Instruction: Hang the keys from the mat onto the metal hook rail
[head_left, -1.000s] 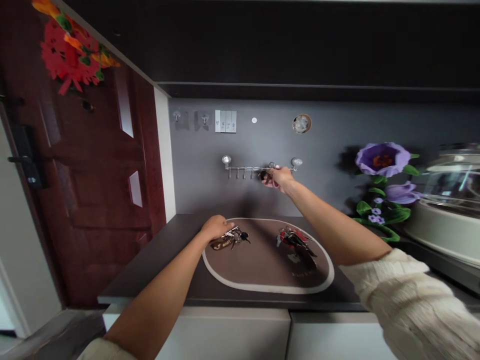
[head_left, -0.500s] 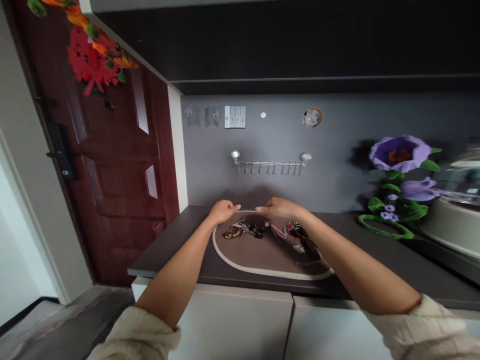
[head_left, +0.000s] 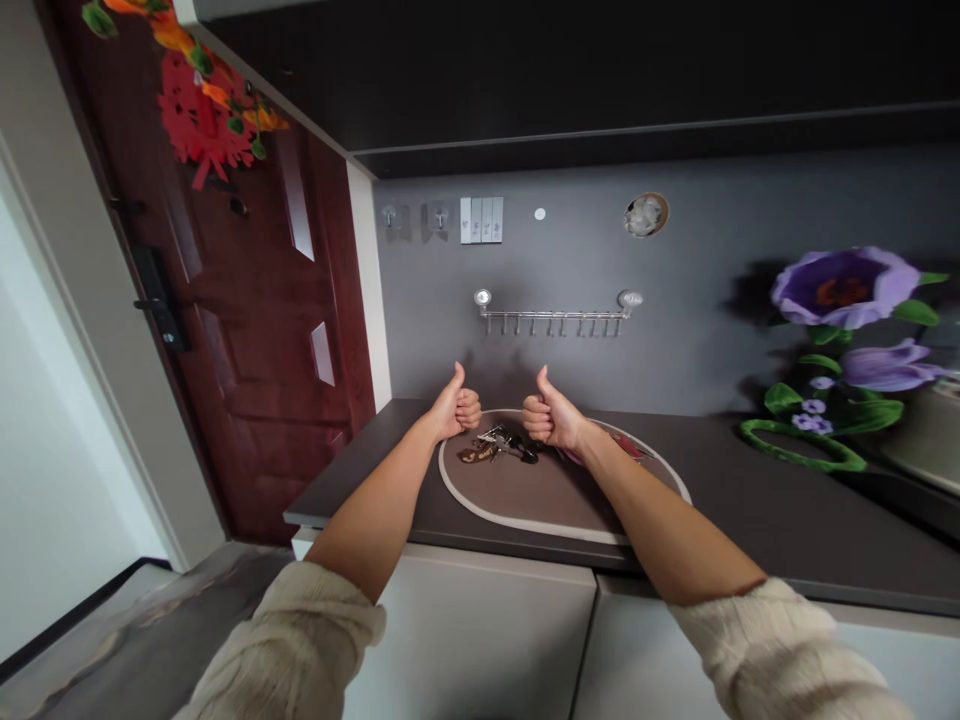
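My left hand point(head_left: 457, 408) is a closed fist with its thumb pointing up, above the far left edge of a brown oval mat point(head_left: 525, 497). To its right, my right hand point(head_left: 552, 416) makes the same thumb-up fist. Nothing shows in either hand. Between and just below them, a bunch of keys point(head_left: 500, 442) with a brown "Love" tag point(head_left: 477, 453) and a black fob lies on the mat. Behind my right wrist, a red item point(head_left: 628, 446) shows on the mat, mostly hidden by my forearm.
A metal hook rail point(head_left: 555, 317) is fixed to the grey back wall, under a dark overhead cabinet point(head_left: 600, 70). Purple fabric flowers point(head_left: 846, 288) stand at the right of the dark counter point(head_left: 739, 510). At the left is a dark red door point(head_left: 262, 330).
Both hands have turned from thumbs pointing inward at each other to thumbs pointing up. The camera view has shifted slightly. The keys lie in the same place on the mat.
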